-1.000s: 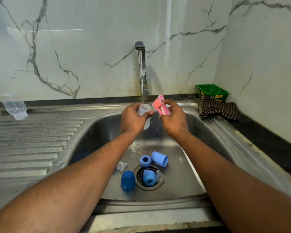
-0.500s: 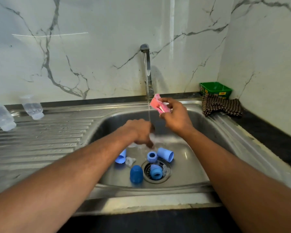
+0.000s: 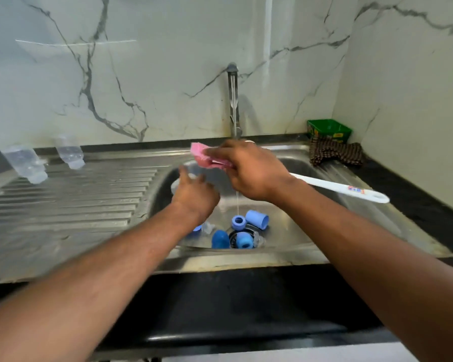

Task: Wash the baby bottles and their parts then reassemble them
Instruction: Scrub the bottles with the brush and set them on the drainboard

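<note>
A person stands at a steel sink (image 3: 293, 158), both arms reaching over the basin. The right hand (image 3: 251, 171) is closed around a pink sponge brush (image 3: 207, 156); its white handle (image 3: 343, 188) sticks out past the wrist toward the sink's right rim. The left hand (image 3: 194, 197) sits just left of the water stream, blurred, seemingly around a clear part; I cannot tell how firmly it holds.

A thin stream falls from the tap (image 3: 232, 100) behind the sink into the basin. On the sink floor, loose blue caps and rings (image 3: 256, 219) cluster around the drain (image 3: 242, 240), one ring resting right on it, with small clear teats (image 3: 208, 228) beside them. Two clear bottles (image 3: 24, 163) stand on the draining board left of the sink.

Risks, as I judge them: a wet, slippery part could drop from the left hand, and small teats could lodge in the drain. The long handle could knock the checked cloth (image 3: 335, 152) at the sink's back right corner. The draining board offers the widest open room.
</note>
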